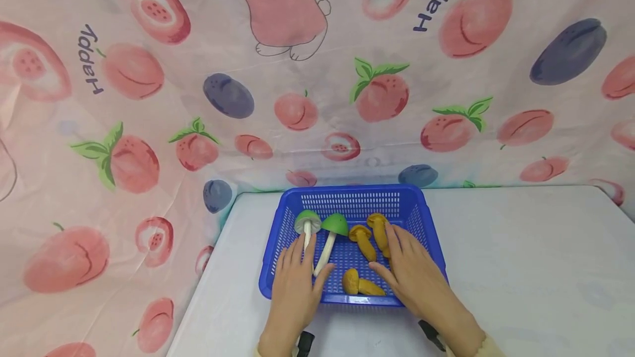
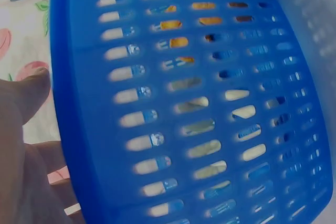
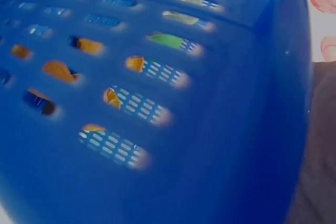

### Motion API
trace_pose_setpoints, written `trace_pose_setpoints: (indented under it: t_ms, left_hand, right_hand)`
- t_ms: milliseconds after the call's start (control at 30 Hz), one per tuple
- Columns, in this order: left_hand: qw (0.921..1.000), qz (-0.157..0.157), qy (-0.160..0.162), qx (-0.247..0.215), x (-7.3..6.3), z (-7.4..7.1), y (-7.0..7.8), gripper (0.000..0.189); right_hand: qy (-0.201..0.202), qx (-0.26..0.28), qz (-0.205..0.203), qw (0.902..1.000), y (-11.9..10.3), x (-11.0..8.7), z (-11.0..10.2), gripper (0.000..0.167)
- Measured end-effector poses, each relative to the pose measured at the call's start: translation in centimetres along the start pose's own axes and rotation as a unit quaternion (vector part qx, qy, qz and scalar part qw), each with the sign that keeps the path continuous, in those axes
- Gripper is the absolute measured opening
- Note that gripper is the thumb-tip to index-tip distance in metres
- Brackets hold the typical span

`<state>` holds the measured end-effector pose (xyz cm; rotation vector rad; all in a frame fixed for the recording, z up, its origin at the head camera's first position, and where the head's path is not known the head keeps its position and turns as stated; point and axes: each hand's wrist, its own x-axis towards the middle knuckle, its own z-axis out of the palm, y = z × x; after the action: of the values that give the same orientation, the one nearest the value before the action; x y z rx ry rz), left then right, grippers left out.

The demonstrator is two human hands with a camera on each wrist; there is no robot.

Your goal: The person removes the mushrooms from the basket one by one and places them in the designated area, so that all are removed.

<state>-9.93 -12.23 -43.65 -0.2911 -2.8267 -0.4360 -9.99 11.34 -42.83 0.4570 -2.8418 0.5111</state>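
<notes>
A blue slotted basket [image 1: 347, 188] stands on the table with toy mushrooms inside. My left hand [image 1: 294, 286] reaches over its near left side, fingers extended, the tips overlapping the white stem of a green-capped mushroom [image 1: 307, 218]. Another green-capped mushroom [image 1: 335, 225] lies just right of it. Over the near right side is my right hand [image 1: 415, 273], fingers extended, fingertips beside a brown mushroom [image 1: 379, 231]. A second brown mushroom [image 1: 365, 245] lies left of that one, and a third [image 1: 364, 285] is by the near wall. Both wrist views look at the basket's outer wall [image 2: 86, 108].
The basket sits on a white tabletop [image 1: 516, 269]. A fruit-print cloth [image 1: 307, 87] hangs behind the table and along its left side. Dark wrist straps [image 1: 305, 342] show on both arms.
</notes>
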Motion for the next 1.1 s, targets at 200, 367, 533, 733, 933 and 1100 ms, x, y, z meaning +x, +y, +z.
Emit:
trace_pose_setpoints:
  t_ms: [200,367,533,733,933,1100]
  left_hand:
    - [0.9998,-0.016,-0.008,-0.008,0.3,-0.1,-0.6,0.067]
    - [0.9997,-0.02,-0.012,-0.012,0.4,-0.3,-1.0,0.064]
    - [0.9995,-0.025,-0.003,-0.018,0.4,-0.3,-1.6,0.062]
    - [0.999,-0.032,0.008,-0.031,0.5,-0.2,-2.5,0.061]
    - [0.9988,-0.027,0.025,-0.033,0.7,-0.3,-3.3,0.057]
    - [0.9981,-0.03,0.037,-0.04,0.8,-0.6,-3.8,0.054]
  right_hand:
    - [0.006,0.008,-0.005,0.9999,-0.3,0.5,-0.1,0.078]
    - [0.006,0.012,-0.013,0.9998,-0.4,0.9,0.0,0.073]
    - [-0.006,0.023,-0.013,0.9996,-0.5,1.1,-0.1,0.07]
    - [-0.017,0.024,-0.017,0.9994,-0.9,1.5,-0.6,0.067]
    - [-0.004,0.02,-0.037,0.9991,-1.3,2.0,-1.0,0.06]
    - [-0.011,0.023,-0.044,0.9987,-1.6,2.3,-1.3,0.06]
